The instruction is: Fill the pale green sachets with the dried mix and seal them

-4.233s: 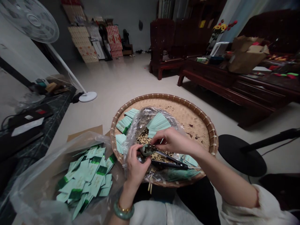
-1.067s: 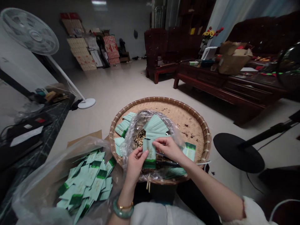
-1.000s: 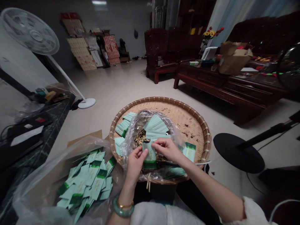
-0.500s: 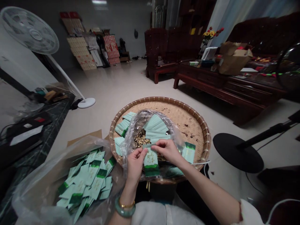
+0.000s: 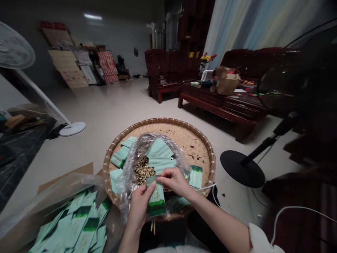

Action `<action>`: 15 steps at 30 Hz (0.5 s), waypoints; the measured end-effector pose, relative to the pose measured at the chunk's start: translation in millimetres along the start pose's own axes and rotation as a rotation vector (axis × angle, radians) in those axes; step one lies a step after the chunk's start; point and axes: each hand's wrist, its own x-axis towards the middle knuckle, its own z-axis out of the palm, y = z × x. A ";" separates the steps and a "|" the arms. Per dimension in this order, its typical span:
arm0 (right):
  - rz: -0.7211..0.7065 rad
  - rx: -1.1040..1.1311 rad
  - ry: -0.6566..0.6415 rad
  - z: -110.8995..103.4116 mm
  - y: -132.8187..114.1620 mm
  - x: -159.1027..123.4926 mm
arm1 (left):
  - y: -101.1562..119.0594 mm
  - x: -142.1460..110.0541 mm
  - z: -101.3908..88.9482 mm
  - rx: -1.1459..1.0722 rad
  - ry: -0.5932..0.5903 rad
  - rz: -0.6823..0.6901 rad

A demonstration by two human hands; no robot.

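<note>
The left hand grips the upper left side of a flat packet, thumb on its front; the right hand pinches its top edge between thumb and fingertips. The packet is a pale green rectangle with gold markings (too small to read) and a glossy, darker green band with a wavy border across its near end. In the earliest frame the hands were at a small, dark-mouthed pouch; now the packet's printed front shows between them. The view has also swung right since half a second ago, cutting off part of the white fan.

Left of the grip and nearer the wearer, a clear plastic sack holds a heap of similar packets. Just beyond the grip lie loose dark and cream bits, then fanned pale green packets, within a clear bag on a round woven tray. Right of the grip, another packet lies inside the rim. Well beyond stands a low wooden table.
</note>
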 end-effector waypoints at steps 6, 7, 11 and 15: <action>0.102 0.078 -0.008 2.0 1.6 0.3 | -1.1 -6.9 3.7 0.009 -0.052 -0.066; 0.100 0.072 -0.018 0.4 2.9 0.4 | -1.9 -6.8 3.3 0.008 -0.048 -0.064; -0.035 -0.135 0.023 -16.5 11.8 -5.7 | -1.7 -3.4 -1.1 -0.042 -0.033 -0.071; -0.162 -0.713 -0.138 -32.9 24.2 -21.8 | 1.4 -0.2 -4.4 -0.071 -0.014 -0.066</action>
